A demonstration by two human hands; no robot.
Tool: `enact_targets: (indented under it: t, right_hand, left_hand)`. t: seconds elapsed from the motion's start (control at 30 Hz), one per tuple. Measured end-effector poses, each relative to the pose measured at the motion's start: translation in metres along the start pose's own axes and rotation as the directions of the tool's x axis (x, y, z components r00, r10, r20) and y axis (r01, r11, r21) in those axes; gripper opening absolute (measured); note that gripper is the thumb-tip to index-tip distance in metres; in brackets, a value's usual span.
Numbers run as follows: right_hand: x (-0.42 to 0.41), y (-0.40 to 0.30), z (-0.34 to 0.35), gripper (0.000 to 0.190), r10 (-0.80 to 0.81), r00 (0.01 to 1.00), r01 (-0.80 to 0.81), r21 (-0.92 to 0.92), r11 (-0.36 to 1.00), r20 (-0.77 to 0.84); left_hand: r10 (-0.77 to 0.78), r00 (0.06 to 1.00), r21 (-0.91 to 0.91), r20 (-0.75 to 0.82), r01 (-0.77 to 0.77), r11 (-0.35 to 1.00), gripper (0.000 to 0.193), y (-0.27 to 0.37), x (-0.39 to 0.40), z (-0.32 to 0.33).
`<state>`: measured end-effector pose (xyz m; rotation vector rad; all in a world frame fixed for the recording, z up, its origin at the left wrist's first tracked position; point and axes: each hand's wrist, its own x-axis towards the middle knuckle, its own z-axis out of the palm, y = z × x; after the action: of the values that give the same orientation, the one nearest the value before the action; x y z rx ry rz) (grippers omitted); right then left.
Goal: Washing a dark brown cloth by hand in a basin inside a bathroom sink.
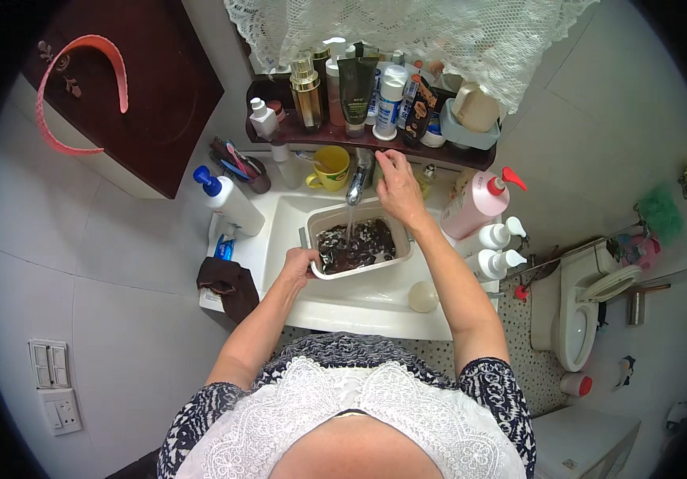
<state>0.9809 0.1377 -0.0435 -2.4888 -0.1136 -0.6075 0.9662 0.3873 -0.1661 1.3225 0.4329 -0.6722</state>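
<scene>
My left hand (300, 264) grips the near left edge of a white plastic basin (337, 275). Inside the basin, dark wet cloth (358, 248) lies in water. A thin stream runs down from the chrome faucet (355, 188) into it. My right hand (398, 185) reaches over the basin's right end, its fingertips on the upper right side of the faucet. The fingers partly hide what they hold there. The basin stands tilted in the white washbasin (343, 299).
Bottles and tubes crowd a dark shelf (295, 135) behind the faucet. A yellow cup (333, 164) stands left of it. A white pump bottle (232, 200) and brown cloth (229, 287) sit left; a pink pump bottle (469, 206) sits right. A toilet (577, 323) is farther right.
</scene>
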Motion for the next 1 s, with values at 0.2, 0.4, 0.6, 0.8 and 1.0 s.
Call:
enact_targets:
  t: [0.2, 0.4, 0.6, 0.8, 1.0]
  right_hand:
    - [0.0005, 0.0002, -0.0001, 0.048, -0.002, 1.000, 0.002, -0.002, 1.000, 0.004]
    - [0.0000, -0.0003, 0.0002, 0.049, 0.000, 1.000, 0.000, -0.010, 1.000, 0.012]
    - [-0.0018, 0.0028, 0.0027, 0.049, -0.013, 1.000, 0.013, -0.026, 1.000, -0.011]
    - [0.0001, 0.0005, 0.0012, 0.048, -0.012, 1.000, 0.012, -0.020, 1.000, 0.011]
    - [0.0000, 0.0007, 0.0026, 0.047, -0.025, 1.000, 0.025, -0.032, 0.999, -0.016]
  left_hand:
    - [0.003, 1.000, -0.008, 0.004, -0.003, 1.000, 0.012, -0.0013, 0.0012, -0.0005]
    - [-0.006, 1.000, -0.012, 0.007, 0.006, 1.000, 0.014, -0.0008, -0.0016, -0.0027]
    - [0.001, 1.000, -0.002, 0.024, -0.001, 1.000, 0.014, 0.0031, -0.0045, -0.0031]
    - [0.016, 1.000, -0.012, 0.004, -0.016, 1.000, 0.015, 0.0034, -0.0013, -0.0035]
    - [0.003, 1.000, -0.003, -0.004, -0.003, 1.000, 0.017, 0.0019, 0.0035, -0.0034]
